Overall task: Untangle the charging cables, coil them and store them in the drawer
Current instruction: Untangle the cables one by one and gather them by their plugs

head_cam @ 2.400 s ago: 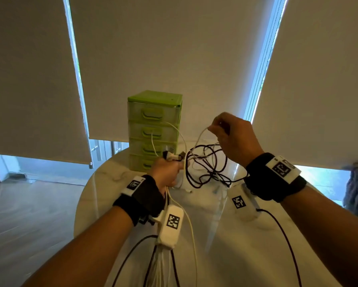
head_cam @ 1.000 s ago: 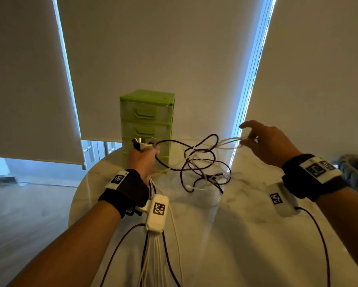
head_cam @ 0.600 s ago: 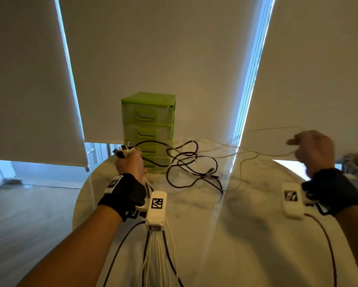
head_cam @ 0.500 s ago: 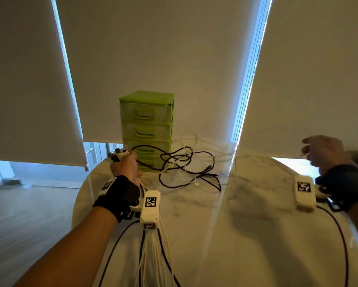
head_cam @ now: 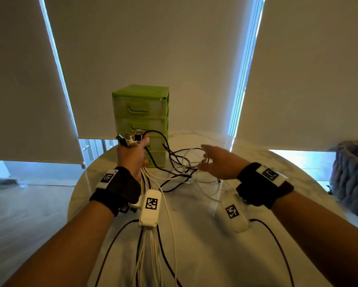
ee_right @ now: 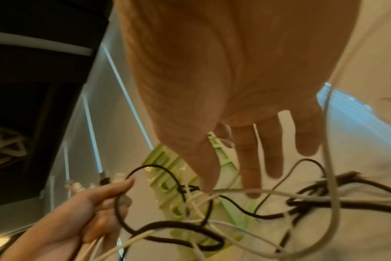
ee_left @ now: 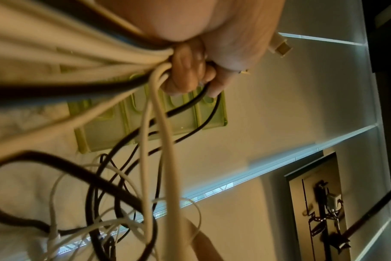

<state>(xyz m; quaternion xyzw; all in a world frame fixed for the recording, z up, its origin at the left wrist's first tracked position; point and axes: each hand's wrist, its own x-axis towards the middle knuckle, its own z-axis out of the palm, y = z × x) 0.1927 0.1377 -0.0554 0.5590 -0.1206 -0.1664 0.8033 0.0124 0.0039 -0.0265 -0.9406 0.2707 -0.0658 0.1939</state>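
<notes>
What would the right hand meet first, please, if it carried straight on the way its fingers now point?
Most likely the tangle of cables: the right hand reaches open-fingered toward the loops hanging just beyond its fingertips. The green drawer unit stands further along; depth is hard to judge.

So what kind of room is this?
Probably a home living space: a round marble table, roller blinds over tall windows, and a small green drawer unit on the table.
</notes>
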